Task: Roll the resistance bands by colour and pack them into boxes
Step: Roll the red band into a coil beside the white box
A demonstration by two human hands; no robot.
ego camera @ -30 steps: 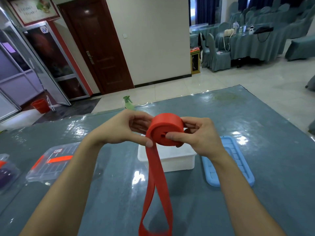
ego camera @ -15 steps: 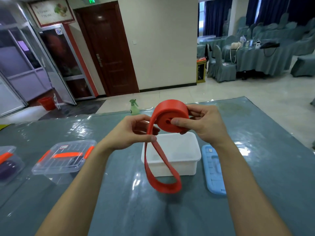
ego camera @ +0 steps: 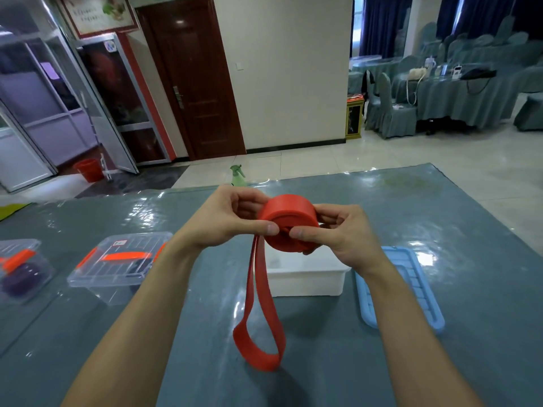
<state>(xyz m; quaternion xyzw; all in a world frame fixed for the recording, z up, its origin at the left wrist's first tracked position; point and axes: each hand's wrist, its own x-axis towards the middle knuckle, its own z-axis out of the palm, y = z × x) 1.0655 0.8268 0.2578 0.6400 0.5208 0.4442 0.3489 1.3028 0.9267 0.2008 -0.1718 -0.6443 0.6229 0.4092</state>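
Note:
I hold a red resistance band (ego camera: 286,221), mostly wound into a thick roll, in the air above the open white box (ego camera: 305,279). My left hand (ego camera: 226,217) pinches the roll's left side with thumb and fingers. My right hand (ego camera: 338,233) grips its right side, thumb on the front face. The band's loose tail hangs down in a loop whose bottom touches the table. A blue lid (ego camera: 399,286) lies flat to the right of the white box.
Two clear boxes with orange latches stand on the left of the grey-blue table (ego camera: 440,215): the nearer one (ego camera: 117,265) is shut, the far-left one (ego camera: 20,268) holds a purple roll. A green spray bottle (ego camera: 237,175) stands beyond the table's far edge.
The roll has come down a little, nearer the white box, and both thumbs now meet on its front face. The hanging loop has shortened since a second ago.

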